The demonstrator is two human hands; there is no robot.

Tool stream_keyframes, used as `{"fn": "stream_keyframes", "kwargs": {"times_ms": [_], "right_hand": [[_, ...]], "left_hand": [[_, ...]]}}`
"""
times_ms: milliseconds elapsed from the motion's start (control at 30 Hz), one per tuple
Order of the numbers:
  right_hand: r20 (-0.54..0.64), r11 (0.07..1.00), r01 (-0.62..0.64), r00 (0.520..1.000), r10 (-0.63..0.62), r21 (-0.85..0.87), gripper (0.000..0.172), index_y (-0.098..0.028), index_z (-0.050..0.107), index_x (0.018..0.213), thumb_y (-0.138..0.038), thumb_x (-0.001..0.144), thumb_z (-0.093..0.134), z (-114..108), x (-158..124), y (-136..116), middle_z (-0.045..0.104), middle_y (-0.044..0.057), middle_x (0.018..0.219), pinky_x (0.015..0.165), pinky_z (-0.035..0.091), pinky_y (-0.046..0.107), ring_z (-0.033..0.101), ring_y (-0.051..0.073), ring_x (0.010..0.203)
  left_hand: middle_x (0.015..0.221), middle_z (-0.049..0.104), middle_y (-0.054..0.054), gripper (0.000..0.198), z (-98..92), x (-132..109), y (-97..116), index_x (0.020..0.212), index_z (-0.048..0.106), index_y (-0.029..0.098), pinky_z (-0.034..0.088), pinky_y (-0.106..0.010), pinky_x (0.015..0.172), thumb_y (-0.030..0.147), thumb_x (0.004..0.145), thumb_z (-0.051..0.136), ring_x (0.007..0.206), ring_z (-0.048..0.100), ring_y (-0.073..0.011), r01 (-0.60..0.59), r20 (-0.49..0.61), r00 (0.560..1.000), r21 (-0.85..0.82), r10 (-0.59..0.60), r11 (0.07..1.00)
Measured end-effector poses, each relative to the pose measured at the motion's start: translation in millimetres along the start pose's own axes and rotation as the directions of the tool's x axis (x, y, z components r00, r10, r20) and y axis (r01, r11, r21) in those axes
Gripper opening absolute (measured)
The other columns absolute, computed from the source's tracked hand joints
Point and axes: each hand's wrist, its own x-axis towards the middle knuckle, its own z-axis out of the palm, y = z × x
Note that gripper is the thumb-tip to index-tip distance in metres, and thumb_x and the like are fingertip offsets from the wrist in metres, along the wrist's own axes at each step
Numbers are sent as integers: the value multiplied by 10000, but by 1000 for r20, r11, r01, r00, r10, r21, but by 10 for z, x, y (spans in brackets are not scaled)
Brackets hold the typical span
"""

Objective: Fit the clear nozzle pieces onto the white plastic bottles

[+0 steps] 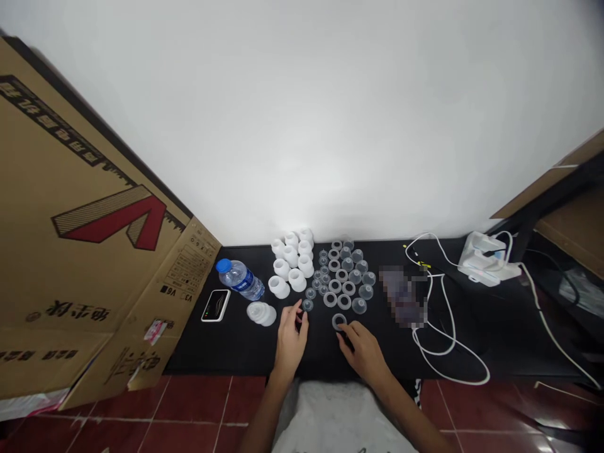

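My left hand (291,336) is over the near part of the black table, fingers curved and thumb apart from the index finger. Its fingertips are beside a small clear domed disc (307,305), the nearest of a column of such pieces. My right hand (363,352) has its fingertips on the near edge of a translucent ring (338,321), set apart from the other rings (344,302). To the right of those rings are several clear nipple-shaped domes (359,306). White hollow plastic pieces (297,280) stand in rows behind my left hand.
Left of my hands are a stack of translucent cups (261,313), a blue-capped water bottle (241,280) and a white device (216,306). A large cardboard box (108,251) borders the left side. To the right lie a blurred-out object (403,296), white cables (453,327) and a power strip (486,258).
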Motion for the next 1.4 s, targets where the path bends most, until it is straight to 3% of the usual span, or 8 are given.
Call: {"fn": "stream_keyframes", "kwargs": {"times_ms": [267, 467, 633, 733, 867, 1033, 1167, 1400], "right_hand": [[105, 996, 28, 994, -36, 80, 180, -238, 700, 1149, -163, 1057, 564, -56, 7, -12, 694, 68, 948, 776, 563, 320, 697, 223, 837], [113, 994, -12, 994, -1, 113, 174, -225, 713, 1133, -177, 1062, 561, -76, 40, -14, 711, 88, 973, 806, 589, 345, 708, 234, 871], [120, 981, 10, 992, -34, 193, 281, -233, 689, 1290, -161, 1065, 536, -126, 71, -34, 761, 116, 1134, 918, 619, 409, 744, 268, 1017], [92, 958, -57, 995, 32, 281, 263, -225, 689, 1274, -179, 1084, 513, -122, 110, -27, 761, 101, 1104, 858, 627, 359, 756, 236, 953], [23, 953, -114, 993, 112, 280, 236, -218, 730, 1224, -247, 1098, 533, -83, 288, -60, 741, 90, 1005, 766, 609, 316, 737, 213, 849], [69, 983, -76, 996, 65, 170, 211, -225, 773, 1207, -283, 1084, 610, 34, 651, -188, 715, 83, 1032, 726, 583, 275, 728, 192, 825], [142, 992, -54, 989, 37, 115, 199, -236, 800, 1104, -258, 1092, 602, 96, 833, -259, 704, 63, 1018, 651, 542, 244, 702, 163, 763], [-5, 970, -98, 995, 102, 221, 279, -218, 789, 1072, -311, 1132, 534, -184, 693, -190, 715, 82, 1017, 762, 584, 290, 720, 194, 848]], "left_hand": [[1139, 652, -100, 220, 178, 127, 40, 1142, 721, 219, 594, -435, 972, 358, 1099, 556, 1072, 697, -254, -66, -28, 997, 25, 67, 997], [1207, 720, -78, 214, 115, 112, 98, 1235, 719, 258, 577, -437, 1044, 251, 1088, 564, 1160, 688, -241, -210, 155, 966, 3, 207, 978], [1285, 714, -87, 399, 104, 118, 151, 1385, 620, 250, 547, -472, 1083, 182, 993, 657, 1208, 662, -262, -226, 193, 957, 19, 218, 974], [1251, 678, -103, 426, 79, 74, 182, 1358, 583, 221, 555, -457, 1041, 120, 945, 612, 1173, 654, -259, -210, 116, 971, -5, 209, 978], [1072, 633, -81, 220, 48, -84, 222, 1138, 607, 220, 552, -433, 919, 178, 928, 660, 1033, 636, -263, -232, 33, 972, 40, 231, 972], [940, 616, -61, 98, 67, -283, 227, 1086, 679, 221, 513, -402, 820, 267, 999, 689, 906, 606, -250, -312, 100, 949, 170, 298, 935], [905, 598, -53, 162, 78, -292, 236, 1172, 721, 220, 503, -373, 769, 250, 1051, 617, 847, 595, -230, -366, 209, 922, 191, 326, 911], [959, 648, -67, 285, 75, -308, 202, 1337, 714, 231, 501, -378, 803, 250, 1081, 591, 894, 624, -233, -424, 283, 889, 210, 361, 881]]}}
